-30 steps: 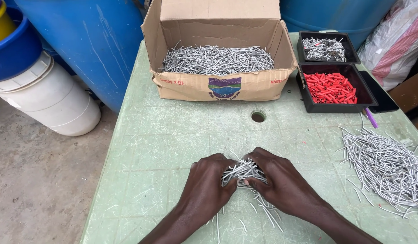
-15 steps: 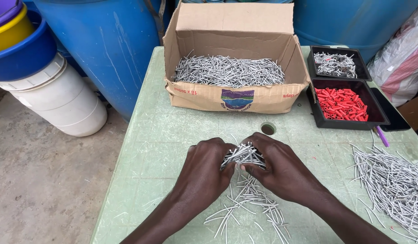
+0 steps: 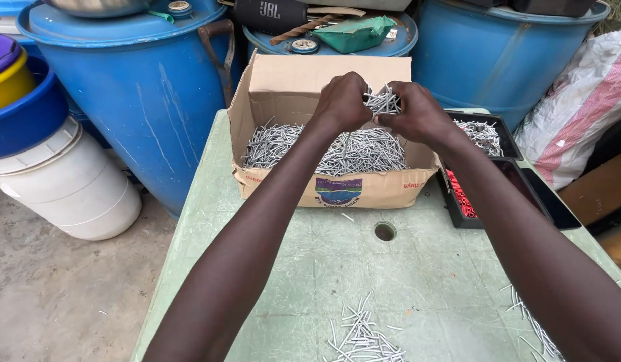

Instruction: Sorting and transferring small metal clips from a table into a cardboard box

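Both hands are up over the open box (image 3: 334,191) at the far side of the green worktop (image 3: 304,268). The left hand (image 3: 341,100) and right hand (image 3: 418,114) face each other with their fingers (image 3: 391,119) curled in tight around one bunch of nails (image 3: 382,100), which pokes out between the thumbs. The bunch sits in the air above the box, clear of the pile of nails (image 3: 324,147) that covers the box bottom. Neither hand touches the cardboard itself, as far as I can see.

On the near part of the worktop lies a small scatter of loose nails (image 3: 361,335), well apart from the hands, and a few more strays (image 3: 535,328) show beside the right forearm. A round hole (image 3: 385,231) sits in the worktop just in front of the box. To the right of the box are two black trays: the nearer tray (image 3: 461,201) holds red plugs, partly hidden by the right arm, and the farther tray (image 3: 481,133) holds more grey nails.

Behind the box stand blue drums (image 3: 149,94). A white bucket (image 3: 69,188) sits on the floor at left, with stacked bowls (image 3: 19,100) on top. A striped sack (image 3: 579,107) leans at far right.
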